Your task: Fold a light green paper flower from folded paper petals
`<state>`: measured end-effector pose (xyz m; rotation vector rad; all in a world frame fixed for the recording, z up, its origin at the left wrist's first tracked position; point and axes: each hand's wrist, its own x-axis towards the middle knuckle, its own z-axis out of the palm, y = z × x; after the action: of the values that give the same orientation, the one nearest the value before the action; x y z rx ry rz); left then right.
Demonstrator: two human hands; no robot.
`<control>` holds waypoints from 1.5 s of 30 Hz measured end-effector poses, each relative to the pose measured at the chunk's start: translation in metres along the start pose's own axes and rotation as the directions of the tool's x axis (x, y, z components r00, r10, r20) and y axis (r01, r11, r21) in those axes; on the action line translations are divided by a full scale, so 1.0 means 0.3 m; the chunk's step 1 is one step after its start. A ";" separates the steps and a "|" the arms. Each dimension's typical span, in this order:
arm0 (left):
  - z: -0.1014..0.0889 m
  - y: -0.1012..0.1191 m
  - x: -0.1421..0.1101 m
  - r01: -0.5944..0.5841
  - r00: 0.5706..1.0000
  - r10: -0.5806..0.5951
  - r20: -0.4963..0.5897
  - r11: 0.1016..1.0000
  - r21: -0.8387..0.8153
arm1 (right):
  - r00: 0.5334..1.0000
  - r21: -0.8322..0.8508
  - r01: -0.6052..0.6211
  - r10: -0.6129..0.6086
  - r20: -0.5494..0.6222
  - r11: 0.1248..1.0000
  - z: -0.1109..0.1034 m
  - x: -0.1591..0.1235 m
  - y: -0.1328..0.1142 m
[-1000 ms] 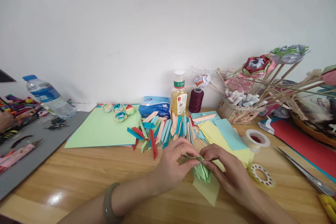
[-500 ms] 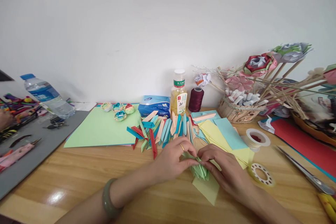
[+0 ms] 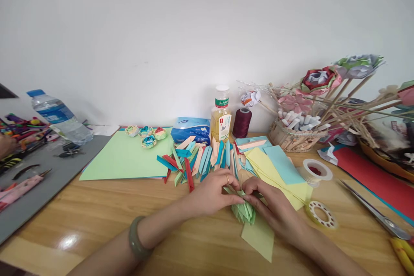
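A: Where is the green folded piece (image 3: 245,214), and how is it held?

B: It is held between the two hands, over the wooden table (image 3: 181,248). Its upper edge is pinched by the closed thumb and fingers of the left hand (image 3: 210,192). Just beside, it is pinched also by the right hand (image 3: 274,200). What lies exactly between the fingertips is partly hidden.

A: How should this step be done well?

B: It seems that the layers are being adjusted. The edge should be held firmly by one hand, while the folds are pressed lightly by the other. With too strong pressure, the thin points could easily be crushed.

A: Should attention be paid to the yellow paper (image 3: 258,241)?

B: Yes. It is partly covered by the piece in this view; whether they are touching cannot be told. It should not be dragged by the piece.
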<state>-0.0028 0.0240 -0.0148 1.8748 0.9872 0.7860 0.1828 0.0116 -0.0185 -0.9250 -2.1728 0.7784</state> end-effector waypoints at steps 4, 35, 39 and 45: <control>0.007 -0.014 0.006 0.104 0.993 -0.112 -0.025 0.971 -0.217 | 0.995 0.102 -0.100 0.099 0.012 0.990 -0.009 0.008 -0.010; 0.038 -0.015 -0.006 0.200 0.952 -0.268 -0.146 0.909 -0.366 | 0.960 0.146 -0.258 0.270 -0.072 0.955 -0.007 0.026 -0.029; 0.044 -0.023 -0.009 0.205 0.952 -0.268 -0.149 0.917 -0.341 | 0.961 0.177 -0.257 0.270 -0.057 0.950 -0.004 0.022 -0.023; 0.045 -0.013 -0.011 0.185 0.956 -0.246 -0.162 0.929 -0.321 | 0.969 0.197 -0.224 0.240 -0.058 0.954 0.002 0.020 -0.024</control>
<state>0.0054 0.0173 -0.0247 1.4164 1.1072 0.9465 0.1762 0.0119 -0.0117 -1.1050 -1.9034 1.0227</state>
